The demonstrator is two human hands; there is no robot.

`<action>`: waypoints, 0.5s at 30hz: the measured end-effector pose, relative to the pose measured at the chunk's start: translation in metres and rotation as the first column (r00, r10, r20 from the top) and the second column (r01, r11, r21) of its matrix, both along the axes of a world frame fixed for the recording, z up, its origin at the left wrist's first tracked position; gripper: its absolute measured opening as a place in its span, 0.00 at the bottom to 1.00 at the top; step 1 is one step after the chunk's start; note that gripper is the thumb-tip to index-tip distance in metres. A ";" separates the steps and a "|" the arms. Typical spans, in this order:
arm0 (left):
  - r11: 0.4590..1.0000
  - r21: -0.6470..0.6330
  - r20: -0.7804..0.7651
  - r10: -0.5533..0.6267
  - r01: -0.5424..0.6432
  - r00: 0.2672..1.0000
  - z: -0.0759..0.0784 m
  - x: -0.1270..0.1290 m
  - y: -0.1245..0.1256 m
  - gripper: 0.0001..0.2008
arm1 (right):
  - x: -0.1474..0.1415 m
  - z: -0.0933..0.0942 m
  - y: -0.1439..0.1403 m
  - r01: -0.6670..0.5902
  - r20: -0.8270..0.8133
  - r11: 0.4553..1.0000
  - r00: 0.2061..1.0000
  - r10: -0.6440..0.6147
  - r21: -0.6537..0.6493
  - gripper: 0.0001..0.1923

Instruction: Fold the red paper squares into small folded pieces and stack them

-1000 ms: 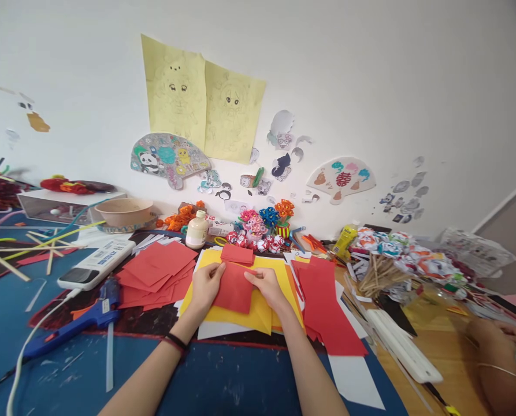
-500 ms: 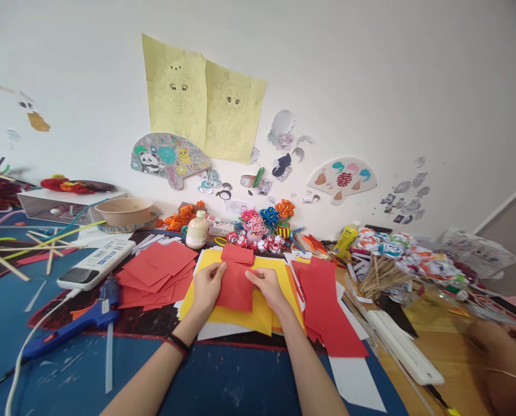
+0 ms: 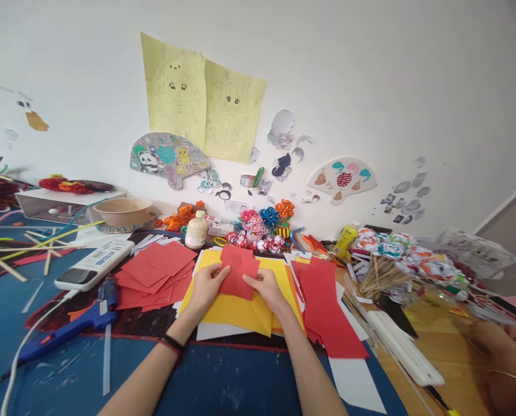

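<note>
My left hand (image 3: 209, 283) pinches the left side of a piece of red paper (image 3: 237, 277) between thumb and fingers. On its right side, my right hand (image 3: 264, 287) grips the same paper, near a part that sticks out at the upper right. The paper is held above a stack of yellow paper (image 3: 240, 316); whether it touches the stack I cannot tell. A pile of red paper squares (image 3: 158, 271) lies left of my left hand. Long red paper sheets (image 3: 327, 312) lie to the right of my right hand.
A blue hot glue gun (image 3: 80, 326) and a white power strip (image 3: 95, 266) lie at the left. Behind the stack stands a glue bottle (image 3: 197, 230) beside small craft flowers (image 3: 268, 218). Another person's hand (image 3: 496, 341) rests at the far right.
The red paper has moved up and away from me, and its lower edge sits higher. A flap now sticks out at its upper right. My right fingers have shifted slightly left.
</note>
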State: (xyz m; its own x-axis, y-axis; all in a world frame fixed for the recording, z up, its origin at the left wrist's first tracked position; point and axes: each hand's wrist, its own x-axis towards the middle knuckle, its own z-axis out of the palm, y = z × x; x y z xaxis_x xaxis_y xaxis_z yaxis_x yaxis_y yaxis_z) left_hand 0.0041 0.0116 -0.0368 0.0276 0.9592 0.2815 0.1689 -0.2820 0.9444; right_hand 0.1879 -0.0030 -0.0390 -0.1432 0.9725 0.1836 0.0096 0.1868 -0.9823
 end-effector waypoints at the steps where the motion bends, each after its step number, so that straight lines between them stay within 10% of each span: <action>1: 1.000 -0.001 -0.042 -0.006 0.005 0.999 -0.001 0.000 0.001 0.23 | 0.001 -0.002 0.001 0.019 0.023 1.000 1.000 -0.019 0.011 0.21; 15: 0.999 0.028 -0.075 0.019 -0.017 0.997 -0.006 -0.001 0.002 0.25 | -0.002 -0.006 0.003 0.048 -0.063 0.998 0.997 -0.050 -0.030 0.22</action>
